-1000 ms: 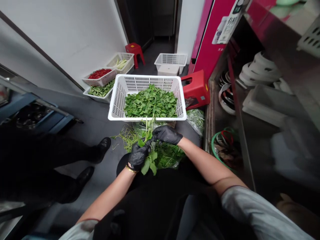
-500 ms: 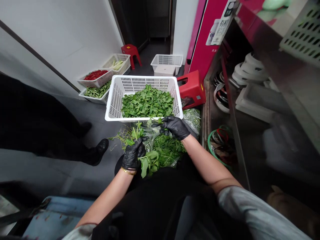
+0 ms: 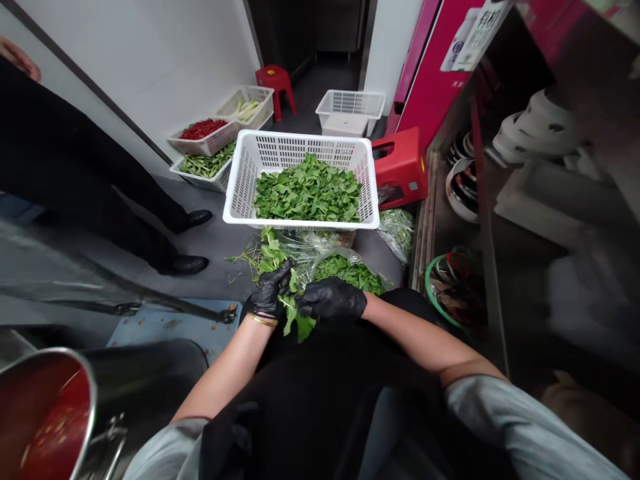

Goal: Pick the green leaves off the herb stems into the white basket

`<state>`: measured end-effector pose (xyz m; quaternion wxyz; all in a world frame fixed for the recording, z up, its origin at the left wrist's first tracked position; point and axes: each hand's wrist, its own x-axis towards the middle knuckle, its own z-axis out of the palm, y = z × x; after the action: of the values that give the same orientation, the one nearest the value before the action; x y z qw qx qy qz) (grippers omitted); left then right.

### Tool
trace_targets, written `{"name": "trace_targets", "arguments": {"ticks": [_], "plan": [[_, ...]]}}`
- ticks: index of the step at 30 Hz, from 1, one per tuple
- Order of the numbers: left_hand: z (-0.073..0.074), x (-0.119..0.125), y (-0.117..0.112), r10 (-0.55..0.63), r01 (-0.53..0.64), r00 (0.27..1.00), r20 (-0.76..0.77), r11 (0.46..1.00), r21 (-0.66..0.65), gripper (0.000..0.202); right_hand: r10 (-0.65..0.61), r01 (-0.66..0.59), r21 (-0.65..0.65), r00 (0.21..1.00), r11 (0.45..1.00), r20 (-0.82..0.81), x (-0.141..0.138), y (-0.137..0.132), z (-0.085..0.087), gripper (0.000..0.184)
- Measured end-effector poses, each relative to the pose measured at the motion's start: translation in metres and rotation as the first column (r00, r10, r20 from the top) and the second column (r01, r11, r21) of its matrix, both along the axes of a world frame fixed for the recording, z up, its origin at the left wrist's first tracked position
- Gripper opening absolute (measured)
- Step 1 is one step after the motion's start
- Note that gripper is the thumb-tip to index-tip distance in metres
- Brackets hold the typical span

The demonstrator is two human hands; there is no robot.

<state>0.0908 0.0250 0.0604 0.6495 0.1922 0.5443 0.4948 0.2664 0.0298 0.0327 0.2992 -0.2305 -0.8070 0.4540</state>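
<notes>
My left hand (image 3: 270, 291), in a black glove, is closed around a small bunch of leafy greens (image 3: 299, 325). Its stems and leaves stick out above and below my fingers. My right hand (image 3: 336, 298), also gloved, meets it from the right, fingers pinched at the same greens; the fingertips are partly hidden by leaves. Just beyond is a white slotted basket (image 3: 232, 200) holding a heap of picked leaves (image 3: 310, 190). Below its near rim lies an open clear plastic bag with more greens (image 3: 345, 268). Loose stems (image 3: 250, 257) lie to the left.
A person in dark trousers (image 3: 100, 180) stands at left. A metal pot of red liquid (image 3: 60, 413) is at lower left, near a blue board (image 3: 165, 320). Baskets of red peppers (image 3: 203, 130) and green pods (image 3: 210, 162) sit by the wall. A red stool (image 3: 405, 167) lies right; shelving lines that side.
My right hand has come back from the basket's near rim to the greens at my left hand. The view has shifted, and the pot of red liquid has entered at lower left.
</notes>
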Motion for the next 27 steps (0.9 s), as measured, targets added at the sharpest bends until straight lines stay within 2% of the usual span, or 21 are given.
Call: {"name": "trace_targets", "arguments": {"ticks": [1,2,4,6,8,11,13,15,17,20,21,23,25,27], "plan": [[0.004,-0.003,-0.001,-0.020,0.020,1.000,0.009,1.000,0.005,0.030,0.025,-0.033,-0.123,0.997,0.992,-0.068,0.005,0.003,0.002,0.021],[0.007,-0.006,-0.003,-0.050,0.050,0.999,0.021,0.999,0.003,0.031,-0.028,-0.010,-0.255,0.989,0.967,-0.144,0.012,0.007,0.004,0.025],[0.013,-0.008,-0.008,-0.109,0.109,0.993,0.041,0.994,-0.015,0.034,-0.282,0.128,-0.488,0.924,0.864,-0.258,0.026,0.019,0.008,0.033],[0.015,-0.008,-0.012,-0.139,0.140,0.989,0.043,0.990,-0.021,0.036,-0.488,0.245,-0.610,0.831,0.753,-0.268,0.032,0.029,0.013,0.038],[0.013,-0.005,-0.015,-0.155,0.156,0.987,0.045,0.988,-0.006,0.035,-0.496,0.269,-0.630,0.842,0.729,-0.214,0.027,0.033,0.019,0.038],[0.009,-0.001,-0.018,-0.161,0.159,0.985,0.060,0.987,0.036,0.030,-0.385,0.222,-0.634,0.914,0.741,-0.130,0.006,0.032,0.025,0.036],[0.008,-0.001,-0.019,-0.171,0.168,0.982,0.077,0.985,0.043,0.027,-0.351,0.160,-0.658,0.921,0.736,-0.168,-0.003,0.032,0.024,0.035],[0.009,-0.004,-0.021,-0.202,0.198,0.972,0.120,0.979,0.044,0.026,-0.346,0.091,-0.685,0.906,0.723,-0.245,0.000,0.038,0.022,0.035],[0.013,-0.009,-0.023,-0.248,0.241,0.954,0.168,0.969,0.063,0.029,-0.448,0.124,-0.706,0.844,0.698,-0.295,0.015,0.048,0.021,0.033],[0.018,-0.015,-0.025,-0.298,0.285,0.929,0.219,0.954,0.089,0.029,-0.673,0.239,-0.765,0.669,0.598,-0.317,0.040,0.058,0.019,0.031],[0.018,-0.017,-0.025,-0.311,0.298,0.921,0.235,0.950,0.092,0.027,-0.687,0.234,-0.781,0.656,0.579,-0.312,0.043,0.057,0.019,0.031],[0.017,-0.018,-0.026,-0.344,0.326,0.896,0.281,0.939,0.112,0.024,-0.609,0.155,-0.794,0.730,0.588,-0.309,0.039,0.050,0.020,0.031],[0.014,-0.017,-0.026,-0.399,0.372,0.858,0.323,0.917,0.147,0.026,-0.475,0.061,-0.760,0.812,0.647,-0.339,0.023,0.041,0.020,0.033],[0.012,-0.015,-0.025,-0.453,0.417,0.822,0.344,0.891,0.179,0.030,-0.380,0.018,-0.689,0.844,0.725,-0.378,0.006,0.034,0.021,0.039]]}}
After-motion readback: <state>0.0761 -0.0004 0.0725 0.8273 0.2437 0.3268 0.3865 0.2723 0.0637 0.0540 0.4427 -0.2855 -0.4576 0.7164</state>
